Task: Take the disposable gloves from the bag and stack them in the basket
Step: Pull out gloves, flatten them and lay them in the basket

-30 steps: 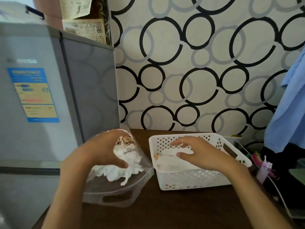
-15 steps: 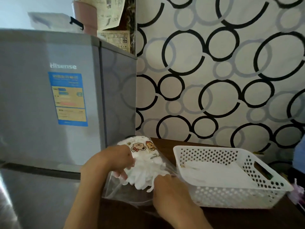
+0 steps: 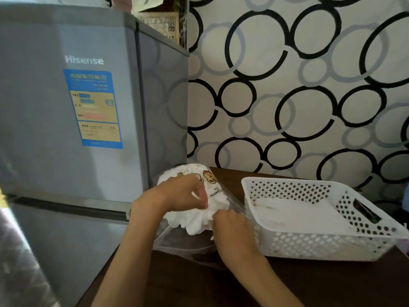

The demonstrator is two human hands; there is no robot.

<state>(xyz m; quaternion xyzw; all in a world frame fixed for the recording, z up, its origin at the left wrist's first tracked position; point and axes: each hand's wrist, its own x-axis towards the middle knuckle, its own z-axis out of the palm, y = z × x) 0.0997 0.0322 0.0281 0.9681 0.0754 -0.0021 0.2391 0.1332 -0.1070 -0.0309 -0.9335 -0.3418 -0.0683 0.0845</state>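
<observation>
- While both hands work at the clear plastic bag on the dark brown wooden table, the left hand sits on top w/ fingers curled round the bag's upper part, gripping it just below the cartoon-bear print.
- Right hand is at the bag's right side, fingers curled into the wad of thin white disposable gloves that bulges from the bag; it looks like a pinch on the gloves, tho fingertips are hidden behind the hand.
- Hands close together, nearly touching, both clamped on bag/gloves.
- Bag lies just left of the white perforated plastic basket, touching or almost touching its near-left corner; can't tell which.
- Inside the basket: a flat layer of white gloves on the bottom.
- Grey Hisense fridge w/ blue-yellow energy label stands left of the table, right beside the bag.
- Behind: cream wall w/ black & grey ring pattern.
- Papers on top of the fridge, blurred.
</observation>
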